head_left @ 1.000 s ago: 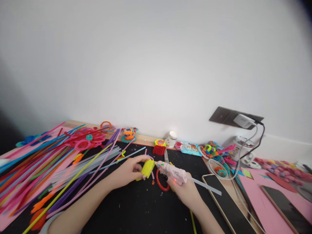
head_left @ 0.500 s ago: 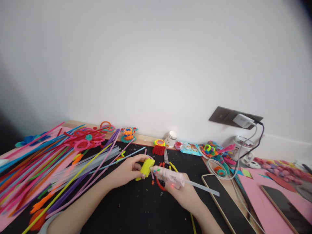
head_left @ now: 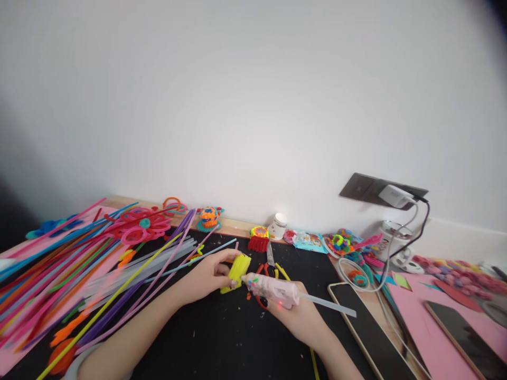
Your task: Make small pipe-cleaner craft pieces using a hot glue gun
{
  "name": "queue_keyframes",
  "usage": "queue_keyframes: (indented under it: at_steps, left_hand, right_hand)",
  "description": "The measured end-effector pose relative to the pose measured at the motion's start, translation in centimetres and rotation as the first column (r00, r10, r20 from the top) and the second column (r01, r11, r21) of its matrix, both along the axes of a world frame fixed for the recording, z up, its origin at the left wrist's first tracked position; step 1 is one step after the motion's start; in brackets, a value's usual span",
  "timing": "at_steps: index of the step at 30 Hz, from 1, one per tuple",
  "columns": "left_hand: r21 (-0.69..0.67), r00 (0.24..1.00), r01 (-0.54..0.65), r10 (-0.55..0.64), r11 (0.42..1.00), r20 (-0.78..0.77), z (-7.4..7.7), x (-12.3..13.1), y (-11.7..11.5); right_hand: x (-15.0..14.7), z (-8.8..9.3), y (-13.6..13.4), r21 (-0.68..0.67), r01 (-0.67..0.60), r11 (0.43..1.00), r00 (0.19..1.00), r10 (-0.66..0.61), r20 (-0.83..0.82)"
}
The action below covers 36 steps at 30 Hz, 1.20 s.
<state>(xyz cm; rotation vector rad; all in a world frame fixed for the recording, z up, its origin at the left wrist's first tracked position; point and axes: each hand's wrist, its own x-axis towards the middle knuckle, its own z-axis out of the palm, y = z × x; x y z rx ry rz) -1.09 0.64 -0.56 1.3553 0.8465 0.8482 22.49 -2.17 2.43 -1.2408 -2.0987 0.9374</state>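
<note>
My left hand (head_left: 209,274) pinches a bundle of yellow pipe cleaners (head_left: 238,268) between thumb and fingers, above the black mat (head_left: 206,338). In my right hand (head_left: 299,315) is a pale pink hot glue gun (head_left: 277,290), a clear glue stick (head_left: 330,305) jutting from its rear and a small red light glowing on its body. The gun's nozzle points left and meets, or nearly meets, the yellow bundle's lower right side. Scissors (head_left: 270,253) with red-orange handles lie behind the gun, partly covered by it and my right hand.
Many coloured pipe cleaners (head_left: 79,264) spread across the left. Along the wall stand an orange-blue pipe-cleaner piece (head_left: 209,215), a red-and-yellow one (head_left: 259,238) and a paper cup (head_left: 278,226). To the right are a phone (head_left: 366,327), a white cable (head_left: 382,303) and pink paper (head_left: 428,322).
The glue gun's nozzle has shifted slightly left and down along the yellow bundle. The bundle has tilted a little in my left hand; both hands otherwise stay in place.
</note>
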Motion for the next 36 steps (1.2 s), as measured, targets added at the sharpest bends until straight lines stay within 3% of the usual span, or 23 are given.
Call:
queue_keyframes:
  at_steps: [3, 8, 15, 22, 29, 36]
  left_hand:
    - [0.006, 1.0, 0.005, -0.005, 1.0, 0.001, 0.0, 0.0, 0.0]
    - [-0.001, 0.999, 0.031, -0.031, 1.0, -0.023, -0.1, 0.0, -0.2]
    - [-0.007, 1.0, 0.025, -0.025, 1.0, 0.011, -0.1, 0.0, -0.1]
    - [-0.022, 0.998, 0.041, -0.039, 0.999, 0.053, -0.5, -0.2, 0.1]
    - [-0.02, 0.998, 0.042, -0.041, 0.999, 0.045, -0.1, -0.1, -0.1]
    - [-0.021, 0.999, 0.035, -0.034, 0.999, 0.03, -0.4, -0.1, -0.1]
  right_hand:
    - [0.0, -0.3, 0.0, 0.011, 0.023, 1.0, 1.0, -0.023, -0.018]
    - [0.2, -1.2, 0.6, 0.065, 0.165, 0.984, 0.986, -0.162, -0.041]
    - [0.0, -0.4, 0.0, 0.042, 0.029, 0.999, 0.999, -0.028, -0.021]
    - [0.2, -0.8, 0.5, 0.019, 0.216, 0.976, 0.976, -0.215, -0.039]
    - [0.3, -1.0, 0.3, 0.02, 0.145, 0.989, 0.989, -0.145, -0.02]
    - [0.4, -0.9, 0.3, 0.014, 0.188, 0.982, 0.981, -0.187, -0.048]
